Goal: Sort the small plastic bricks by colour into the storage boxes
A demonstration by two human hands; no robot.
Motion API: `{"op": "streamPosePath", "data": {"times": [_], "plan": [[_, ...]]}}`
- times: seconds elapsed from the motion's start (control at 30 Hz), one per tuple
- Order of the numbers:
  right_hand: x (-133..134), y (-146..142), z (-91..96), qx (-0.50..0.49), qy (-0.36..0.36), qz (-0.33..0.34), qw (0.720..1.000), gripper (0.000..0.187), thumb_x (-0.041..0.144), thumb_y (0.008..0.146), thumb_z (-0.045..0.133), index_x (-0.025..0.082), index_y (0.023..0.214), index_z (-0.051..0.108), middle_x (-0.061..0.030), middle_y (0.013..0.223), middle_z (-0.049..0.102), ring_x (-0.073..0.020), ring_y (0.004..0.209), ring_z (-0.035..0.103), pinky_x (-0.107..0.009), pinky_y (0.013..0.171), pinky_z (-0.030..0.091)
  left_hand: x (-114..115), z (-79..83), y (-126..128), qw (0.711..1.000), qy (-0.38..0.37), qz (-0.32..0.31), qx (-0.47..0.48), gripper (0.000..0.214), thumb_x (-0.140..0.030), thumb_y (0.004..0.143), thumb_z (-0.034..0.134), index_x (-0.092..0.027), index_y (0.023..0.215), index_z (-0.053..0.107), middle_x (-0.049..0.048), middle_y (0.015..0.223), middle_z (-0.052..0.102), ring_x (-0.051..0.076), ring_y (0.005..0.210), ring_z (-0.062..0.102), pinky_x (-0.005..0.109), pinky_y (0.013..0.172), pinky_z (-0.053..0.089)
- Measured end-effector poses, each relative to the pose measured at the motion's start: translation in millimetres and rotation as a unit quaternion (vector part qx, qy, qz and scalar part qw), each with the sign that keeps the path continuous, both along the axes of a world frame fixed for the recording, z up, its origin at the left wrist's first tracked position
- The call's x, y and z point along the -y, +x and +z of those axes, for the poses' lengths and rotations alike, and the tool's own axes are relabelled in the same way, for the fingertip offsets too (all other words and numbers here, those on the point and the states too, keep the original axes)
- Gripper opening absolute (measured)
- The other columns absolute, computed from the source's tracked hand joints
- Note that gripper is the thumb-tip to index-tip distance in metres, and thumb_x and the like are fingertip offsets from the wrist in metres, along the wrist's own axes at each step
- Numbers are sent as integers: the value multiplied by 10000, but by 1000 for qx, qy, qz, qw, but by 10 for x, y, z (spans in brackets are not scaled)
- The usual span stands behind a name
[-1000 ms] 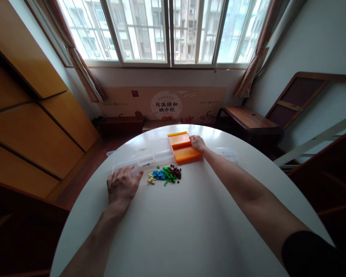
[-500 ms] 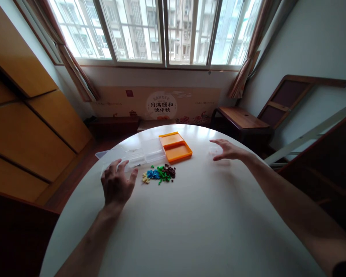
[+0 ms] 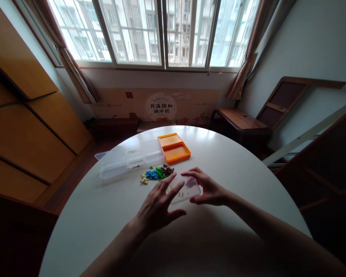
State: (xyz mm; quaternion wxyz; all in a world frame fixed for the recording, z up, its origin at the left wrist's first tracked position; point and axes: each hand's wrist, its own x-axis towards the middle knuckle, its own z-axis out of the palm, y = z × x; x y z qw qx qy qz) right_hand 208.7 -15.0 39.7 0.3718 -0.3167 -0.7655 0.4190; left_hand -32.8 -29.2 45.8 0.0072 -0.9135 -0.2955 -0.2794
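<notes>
My right hand grips a small clear plastic box above the round white table, thumb and fingers on its right edge. My left hand hovers at the box's left side with fingers spread, about touching it. Just beyond the hands lies a pile of small bricks in yellow, blue, green and brown. Farther back an open orange tray sits beside an open clear compartment case.
A window fills the far wall above a printed board. Wooden cabinets stand at the left. At the right are a dark wooden side table and a leaning wooden frame. The table's far edge curves just behind the trays.
My right hand left the orange tray, reached the clear box at the right and brought it to the middle. My left hand rose off the table by the case and moved right to meet it.
</notes>
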Motion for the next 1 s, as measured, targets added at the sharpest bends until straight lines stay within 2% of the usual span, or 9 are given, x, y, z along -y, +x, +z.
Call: {"op": "streamPosePath", "data": {"times": [0.07, 0.13, 0.2, 0.3, 0.43, 0.57, 0.7, 1.0], "plan": [[114, -239, -66, -78, -33, 6, 996, 730, 222, 630, 801, 277, 1302, 523, -70, 1211, 471, -188, 977, 552, -346, 859, 494, 24, -50, 0, 1000, -15, -4, 0, 597, -455, 859, 590, -215, 1376, 410, 164, 1333, 494, 291, 1161, 533, 440, 919, 507], [180, -373, -132, -172, -129, 27, 976, 832, 219, 650, 798, 318, 1378, 408, -54, 1182, 510, -131, 828, 576, -284, 721, 516, 17, -72, -40, 1000, -11, -1, 9, 544, -420, 873, 578, -221, 1361, 439, 151, 1272, 539, 277, 1112, 561, 435, 898, 518], [217, -426, -173, -243, -215, 46, 945, 909, 200, 652, 805, 339, 1412, 325, -40, 1156, 543, -99, 744, 583, -243, 645, 510, -1, -60, -79, 1000, -2, -6, 18, 538, -426, 868, 581, -213, 1348, 466, 155, 1256, 550, 282, 1101, 566, 444, 896, 518], [252, -430, -176, -287, -273, 42, 917, 892, 142, 626, 819, 308, 1379, 370, -23, 1097, 586, -97, 764, 605, -228, 671, 514, -19, -17, -89, 999, 1, -24, 36, 531, -432, 878, 559, -198, 1348, 481, 156, 1240, 566, 271, 1075, 581, 422, 884, 527], [285, -428, -147, -307, -300, 17, 903, 771, 100, 598, 827, 253, 1271, 483, -14, 1044, 617, -108, 811, 617, -221, 700, 521, -13, 11, -47, 999, 2, -27, 33, 481, -410, 895, 539, -186, 1319, 521, 156, 1217, 588, 256, 1038, 598, 387, 848, 545], [297, -438, -159, -315, -322, 25, 892, 738, 100, 573, 837, 237, 1219, 507, -24, 1078, 621, -139, 878, 630, -242, 727, 526, 4, 7, -22, 999, 36, -26, 13, 475, -434, 893, 531, -171, 1288, 548, 169, 1229, 593, 271, 1019, 609, 417, 830, 553], [321, -445, -174, -303, -322, 18, 897, 595, 127, 575, 842, 195, 1082, 538, -2, 932, 633, -134, 807, 626, -237, 692, 511, 11, 13, -25, 997, 63, -44, 17, 459, -410, 909, 502, -161, 1293, 540, 180, 1271, 582, 283, 1080, 605, 430, 873, 543], [369, -433, -136, -303, -332, 1, 893, 542, 159, 580, 839, 203, 1012, 515, 21, 897, 604, -128, 788, 609, -227, 676, 472, 53, 40, 23, 997, 1, -38, 62, 390, -342, 901, 529, -164, 1243, 591, 173, 1253, 614, 282, 1109, 619, 420, 903, 536]]}}
